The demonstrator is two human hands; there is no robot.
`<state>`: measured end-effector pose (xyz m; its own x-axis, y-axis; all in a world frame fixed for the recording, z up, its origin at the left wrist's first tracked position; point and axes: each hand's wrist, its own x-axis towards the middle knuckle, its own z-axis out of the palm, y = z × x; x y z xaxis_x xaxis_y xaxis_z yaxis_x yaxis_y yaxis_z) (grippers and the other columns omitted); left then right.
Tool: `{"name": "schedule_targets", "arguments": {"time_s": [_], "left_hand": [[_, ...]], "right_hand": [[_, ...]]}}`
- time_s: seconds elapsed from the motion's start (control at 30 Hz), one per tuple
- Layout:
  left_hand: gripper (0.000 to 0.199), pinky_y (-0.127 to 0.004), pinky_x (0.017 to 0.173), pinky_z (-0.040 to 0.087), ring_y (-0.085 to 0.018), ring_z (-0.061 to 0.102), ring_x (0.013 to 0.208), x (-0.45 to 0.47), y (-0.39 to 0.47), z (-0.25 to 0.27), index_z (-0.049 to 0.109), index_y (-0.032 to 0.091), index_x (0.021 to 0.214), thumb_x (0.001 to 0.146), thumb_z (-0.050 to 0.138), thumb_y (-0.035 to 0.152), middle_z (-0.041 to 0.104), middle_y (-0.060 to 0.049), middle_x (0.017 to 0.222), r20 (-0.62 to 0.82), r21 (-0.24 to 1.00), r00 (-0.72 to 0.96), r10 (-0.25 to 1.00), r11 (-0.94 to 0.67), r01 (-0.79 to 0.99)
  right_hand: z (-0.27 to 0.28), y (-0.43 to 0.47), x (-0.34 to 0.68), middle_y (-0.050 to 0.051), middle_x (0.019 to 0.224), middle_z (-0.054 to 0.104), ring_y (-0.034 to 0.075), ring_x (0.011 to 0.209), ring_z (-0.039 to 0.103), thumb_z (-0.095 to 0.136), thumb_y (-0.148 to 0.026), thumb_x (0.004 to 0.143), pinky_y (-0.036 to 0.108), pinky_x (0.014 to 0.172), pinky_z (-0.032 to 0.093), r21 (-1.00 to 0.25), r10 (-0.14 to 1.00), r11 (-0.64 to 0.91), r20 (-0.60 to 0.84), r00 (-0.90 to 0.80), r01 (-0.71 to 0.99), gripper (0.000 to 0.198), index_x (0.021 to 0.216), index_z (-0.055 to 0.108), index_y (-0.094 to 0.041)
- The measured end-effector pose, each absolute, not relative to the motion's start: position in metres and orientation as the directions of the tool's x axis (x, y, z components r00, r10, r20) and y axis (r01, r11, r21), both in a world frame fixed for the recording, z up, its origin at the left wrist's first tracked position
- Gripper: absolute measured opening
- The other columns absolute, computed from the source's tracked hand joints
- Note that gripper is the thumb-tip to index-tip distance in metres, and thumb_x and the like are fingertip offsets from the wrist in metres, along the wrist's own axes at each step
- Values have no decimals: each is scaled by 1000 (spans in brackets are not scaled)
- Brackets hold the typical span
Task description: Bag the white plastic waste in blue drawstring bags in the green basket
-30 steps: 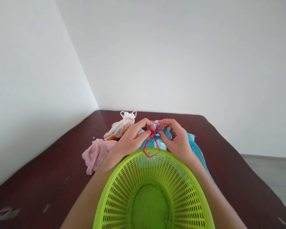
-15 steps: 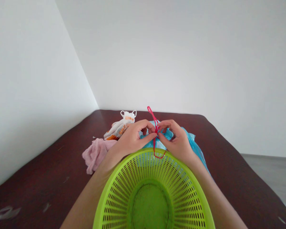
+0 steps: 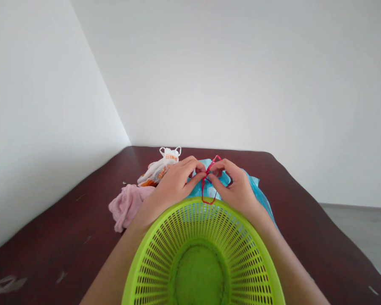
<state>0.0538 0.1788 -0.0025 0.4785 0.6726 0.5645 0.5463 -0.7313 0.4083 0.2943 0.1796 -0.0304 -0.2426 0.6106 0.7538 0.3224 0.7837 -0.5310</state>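
My left hand point(image 3: 186, 174) and my right hand point(image 3: 231, 180) meet just beyond the far rim of a green plastic basket point(image 3: 197, 271). Both pinch a thin red string point(image 3: 202, 190) between thumb and fingers. One loop of the string stands up between the hands, and another hangs down over the basket's rim. Behind and below the hands lies a blue plastic bag point(image 3: 263, 198), partly covered by them. The basket is tilted toward me, and its visible inside holds nothing. Whether the string is joined to the bag I cannot tell.
Left of my hands, a pink cloth point(image 3: 128, 206) lies crumpled on the dark red tabletop point(image 3: 66, 228). Behind it is a white plastic bag point(image 3: 169, 156) with orange print. A clear plastic scrap point(image 3: 6, 286) lies at the near left. White walls point(image 3: 225, 76) rise behind and at left.
The upper loop of red string has dropped lower and swung to the right, opening wider. The lower loop has shifted slightly up and left. Both hands keep nearly the same place.
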Motion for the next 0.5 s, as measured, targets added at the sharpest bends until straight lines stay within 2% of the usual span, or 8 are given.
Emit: {"name": "schedule_targets", "arguments": {"time_s": [0.17,0.33,0.5], "left_hand": [[20,-41,100,55,-25,70,112,52,183,-4,70,26,116,123,63,43,75,-6,119,580,414,495,647,-757,505],[20,-43,107,56,-27,71,119,53,183,-5,71,26,117,123,64,44,75,-7,123,591,406,510,626,-776,482],[10,-44,107,59,-26,76,114,55,179,-6,73,29,126,119,70,36,83,-4,124,502,509,522,690,-723,466]], "right_hand": [[-28,179,296,2,104,84,23,89,75,79,-19,106,44,86,54,-457,579,796,765,-282,397,14,114,77,-31],[-27,178,295,-2,92,78,21,83,72,79,-15,102,42,85,52,-489,607,782,738,-295,387,15,104,73,-29],[-27,178,294,-2,89,70,19,81,66,73,-7,94,38,79,48,-485,592,797,745,-307,359,21,95,69,-27]]}}
